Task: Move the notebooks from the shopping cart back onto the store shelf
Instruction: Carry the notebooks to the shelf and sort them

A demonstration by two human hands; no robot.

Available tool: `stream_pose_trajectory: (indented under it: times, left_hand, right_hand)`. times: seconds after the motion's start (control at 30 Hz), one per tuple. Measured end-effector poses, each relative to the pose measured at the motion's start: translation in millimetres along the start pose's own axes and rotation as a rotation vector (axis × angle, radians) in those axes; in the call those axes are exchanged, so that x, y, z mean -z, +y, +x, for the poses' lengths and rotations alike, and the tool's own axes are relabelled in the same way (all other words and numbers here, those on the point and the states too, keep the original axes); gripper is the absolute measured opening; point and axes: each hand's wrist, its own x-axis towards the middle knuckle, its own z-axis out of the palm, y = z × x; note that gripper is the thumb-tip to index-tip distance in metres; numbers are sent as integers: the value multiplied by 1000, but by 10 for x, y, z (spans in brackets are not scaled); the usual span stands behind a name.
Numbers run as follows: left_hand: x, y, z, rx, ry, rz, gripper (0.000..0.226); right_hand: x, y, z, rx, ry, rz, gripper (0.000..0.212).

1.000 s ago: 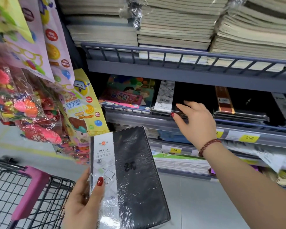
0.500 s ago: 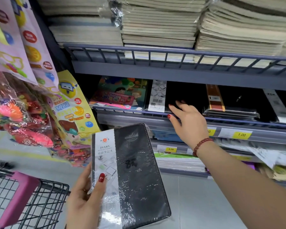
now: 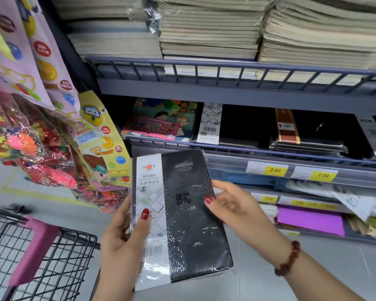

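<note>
I hold a shrink-wrapped black notebook [image 3: 189, 216] with a white "DIARY" band upright in front of the shelf. My left hand [image 3: 119, 242] grips its left edge, thumb on the white band. My right hand [image 3: 232, 205] touches its right edge, thumb on the black cover. On the middle shelf [image 3: 269, 155] lie matching black notebooks [image 3: 237, 127], one with a white band. The black wire shopping cart [image 3: 59, 257] with a pink handle stands at the lower left.
Stacks of pale exercise books [image 3: 208, 33] fill the upper shelf. Colourful children's books [image 3: 161, 122] lie left of the black notebooks. Hanging toy packets [image 3: 41, 135] crowd the left side. Yellow price tags [image 3: 275, 170] line the shelf edge; purple paper [image 3: 308, 220] lies lower.
My right hand left the middle shelf and came down to the notebook's right edge. The notebook rose slightly and the view shifted left.
</note>
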Motion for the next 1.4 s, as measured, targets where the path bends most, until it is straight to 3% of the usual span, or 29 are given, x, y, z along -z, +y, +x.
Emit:
stream_pose_trajectory:
  times: [0.13, 0.27, 0.47, 0.57, 0.6, 0.7, 0.73, 0.83, 1.0, 1.13, 1.4]
  left_hand:
    - [-107, 196, 50, -51, -30, -17, 56]
    - [-286, 403, 180, -83, -118, -82, 50]
    - [-494, 458, 229, -57, -386, 17, 96]
    - [-552, 398, 303, -132, -471, 154, 80]
    - [-581, 384, 351, -189, -468, 208, 72]
    - [-670, 393, 507, -301, -383, 290, 56]
    - [-703, 401, 565, -320, -362, 300, 54]
    - [-801, 480, 706, -369, -326, 368, 59]
    - [-951, 529, 1040, -396, -307, 536, 54]
    - [-1109, 540, 1294, -432, -329, 701, 59]
    - [-1319, 488, 1526, -362, -291, 806, 44]
  right_hand:
    - [-8, -97, -108, 62, -60, 149, 69]
    - [121, -251, -9, 144, 42, 315, 63]
    - [367, -249, 301, 108, 288, 471, 54]
    - [468, -283, 427, 110, 304, 370, 56]
    - [490, -274, 448, 109, 271, 294, 60]
    - [541, -278, 441, 36, 122, 2, 118]
    - [547, -289, 434, 20, 76, -145, 125]
    - [564, -294, 443, 65, 114, -546, 108]
    - [571, -243, 604, 200, 385, -798, 75]
    - [592, -192, 774, 205, 456, -841, 65]
    - [681, -96, 982, 166, 436, -668, 74]
